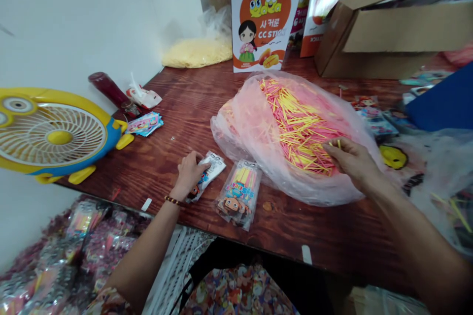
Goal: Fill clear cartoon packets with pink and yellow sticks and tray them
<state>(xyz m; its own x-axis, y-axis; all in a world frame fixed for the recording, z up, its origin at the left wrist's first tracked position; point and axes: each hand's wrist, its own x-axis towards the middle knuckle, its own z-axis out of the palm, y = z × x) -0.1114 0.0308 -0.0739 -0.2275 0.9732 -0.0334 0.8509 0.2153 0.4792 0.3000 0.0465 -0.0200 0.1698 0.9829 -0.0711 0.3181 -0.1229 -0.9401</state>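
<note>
My left hand (190, 173), with a beaded bracelet at the wrist, has its fingers curled over a small clear printed packet (214, 166) on the table. Just right of that packet lies a second clear packet (240, 192), filled with pink and yellow sticks and printed with a cartoon face. A large translucent bag (244, 128) lies open, full of loose pink and yellow sticks (295, 123). At the bag's right side, my right hand (349, 160) is closed in a pinch, with short yellow stick ends (339, 143) showing at its fingertips.
A yellow and blue fan (59, 133) stands at the left, near a dark red bottle (111, 91) and printed sachets (146, 123). Behind are a printed carton (262, 24) and an open cardboard box (399, 34). Many filled packets (81, 251) are heaped below the table's left edge.
</note>
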